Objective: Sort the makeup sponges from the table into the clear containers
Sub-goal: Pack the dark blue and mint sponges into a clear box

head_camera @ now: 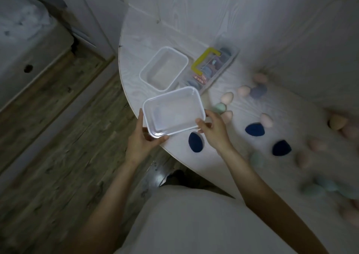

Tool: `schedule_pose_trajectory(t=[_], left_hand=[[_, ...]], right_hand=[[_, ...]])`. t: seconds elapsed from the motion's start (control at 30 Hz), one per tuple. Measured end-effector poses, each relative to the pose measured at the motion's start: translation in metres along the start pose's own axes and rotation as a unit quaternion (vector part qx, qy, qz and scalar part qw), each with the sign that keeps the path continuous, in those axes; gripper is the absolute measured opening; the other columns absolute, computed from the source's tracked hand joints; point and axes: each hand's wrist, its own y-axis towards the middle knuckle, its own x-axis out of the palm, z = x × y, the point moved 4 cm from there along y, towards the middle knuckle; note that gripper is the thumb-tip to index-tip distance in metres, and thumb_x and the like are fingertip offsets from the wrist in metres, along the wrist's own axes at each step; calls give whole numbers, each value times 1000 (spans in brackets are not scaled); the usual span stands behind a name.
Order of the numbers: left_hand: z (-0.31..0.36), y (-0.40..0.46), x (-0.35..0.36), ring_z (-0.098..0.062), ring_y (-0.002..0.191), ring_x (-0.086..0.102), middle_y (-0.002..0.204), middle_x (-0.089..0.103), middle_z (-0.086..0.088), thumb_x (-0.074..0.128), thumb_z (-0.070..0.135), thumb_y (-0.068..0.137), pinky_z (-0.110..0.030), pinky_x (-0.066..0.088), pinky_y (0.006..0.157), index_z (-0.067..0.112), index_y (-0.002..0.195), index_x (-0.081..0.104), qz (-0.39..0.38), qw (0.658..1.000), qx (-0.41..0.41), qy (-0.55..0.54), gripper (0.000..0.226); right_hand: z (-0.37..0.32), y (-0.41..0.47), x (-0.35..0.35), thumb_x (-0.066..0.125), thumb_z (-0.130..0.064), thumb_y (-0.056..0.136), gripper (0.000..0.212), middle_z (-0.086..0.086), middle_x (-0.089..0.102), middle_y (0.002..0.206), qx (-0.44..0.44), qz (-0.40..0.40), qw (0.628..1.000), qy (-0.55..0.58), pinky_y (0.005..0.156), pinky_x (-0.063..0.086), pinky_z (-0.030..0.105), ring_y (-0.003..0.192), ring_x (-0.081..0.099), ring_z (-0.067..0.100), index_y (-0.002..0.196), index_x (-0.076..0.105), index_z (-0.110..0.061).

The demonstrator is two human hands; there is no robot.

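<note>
My hands, left point(142, 137) and right point(210, 126), grip an empty clear container point(173, 112) at the worktop's point(223, 156) edge; every sponge point(254, 129) still lies unsorted.

The single head view looks steeply down, close over the white table point(174, 30) edge and floor point(58, 137).

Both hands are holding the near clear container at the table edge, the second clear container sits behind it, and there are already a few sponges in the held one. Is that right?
Not quite. The head view shows the near clear container empty; no sponges are in it. The rest holds: the left hand and right hand grip it at the table edge, and the second clear container sits behind it. The sponges, like the dark blue one, lie on the table.
</note>
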Motion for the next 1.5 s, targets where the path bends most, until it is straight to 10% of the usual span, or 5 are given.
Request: schedule_pose_trajectory(t=[0.27,0.73,1.07,1.33,1.5], left_hand=[[-25,9,25,-20,77,69,91,67,-5,70,40,81,-43,55,82,52,142,-5,-41,994,-105,11,97],[-20,8,31,-21,75,70,96,50,25,70,30,82,-46,57,73,42,147,5,-13,996,-84,-19,93],[-23,8,27,-16,70,69,108,58,4,68,37,83,-44,58,73,38,148,3,8,997,-81,6,92],[-19,6,29,-13,58,67,134,50,-6,67,36,83,-27,54,54,40,147,2,2,997,-72,-20,91],[-15,7,19,-24,101,61,115,57,-7,63,58,77,-42,52,85,28,149,0,10,981,-104,166,101]], right_hand=[[14,13,5,63,-3,85,19,7,63,94,31,-48,998,10,82,56,47,92,63,27,91,55,-19],[37,23,9,64,-20,85,38,14,47,119,32,-17,997,-65,90,51,34,102,54,24,117,45,-9],[35,30,13,65,-14,87,28,-7,57,86,80,-25,997,-4,54,49,13,76,58,7,111,53,-8],[41,32,12,68,-21,85,38,6,62,102,105,-24,994,-17,64,50,20,89,60,17,118,54,-8],[35,34,9,72,-16,80,72,9,49,122,113,13,993,-21,70,57,27,93,62,21,140,31,-13]])
